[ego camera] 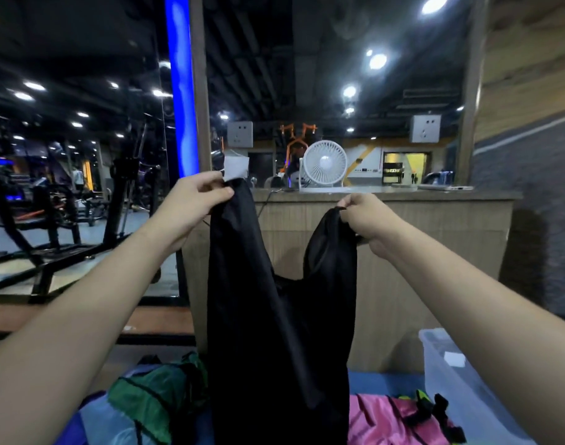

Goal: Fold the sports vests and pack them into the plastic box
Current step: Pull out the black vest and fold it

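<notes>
At chest height before the wooden counter (387, 239), a black vest (274, 316) hangs by its straps, long axis vertical. Left hand (196, 200) is closed on one strap, held higher; right hand (366, 216) is closed on the other. Below lie a green vest (152, 399) and pink vest (387, 419). Plastic box (448, 374) sits lower right, nearer the right hand.

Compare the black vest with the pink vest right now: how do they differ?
The black vest hangs unfolded in the air, held by its straps in the left hand and right hand; the pink vest lies crumpled below, untouched. The black looks plain; the pink has dark trim. Neither is folded or in the box.
</notes>
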{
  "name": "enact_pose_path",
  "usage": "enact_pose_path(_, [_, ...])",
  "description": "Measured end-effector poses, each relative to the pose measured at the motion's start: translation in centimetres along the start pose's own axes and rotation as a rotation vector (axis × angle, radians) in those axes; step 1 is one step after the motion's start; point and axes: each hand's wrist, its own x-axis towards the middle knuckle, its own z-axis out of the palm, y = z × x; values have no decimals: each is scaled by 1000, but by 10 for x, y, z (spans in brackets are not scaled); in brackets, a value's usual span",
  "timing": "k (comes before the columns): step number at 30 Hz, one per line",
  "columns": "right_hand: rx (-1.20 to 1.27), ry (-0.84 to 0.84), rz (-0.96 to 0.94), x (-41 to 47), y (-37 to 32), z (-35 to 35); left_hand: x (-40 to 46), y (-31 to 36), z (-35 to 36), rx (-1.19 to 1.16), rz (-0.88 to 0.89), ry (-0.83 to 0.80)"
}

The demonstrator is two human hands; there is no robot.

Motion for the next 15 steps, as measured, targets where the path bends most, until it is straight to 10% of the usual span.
enact_pose_path(10, [-201,-249,32,-21,3,-11,-24,-27,7,-36,-169,25])
enact_pose_path(15, [-882,-34,-51,-24,24,-15,-40,-32,-3,-137,-318,47])
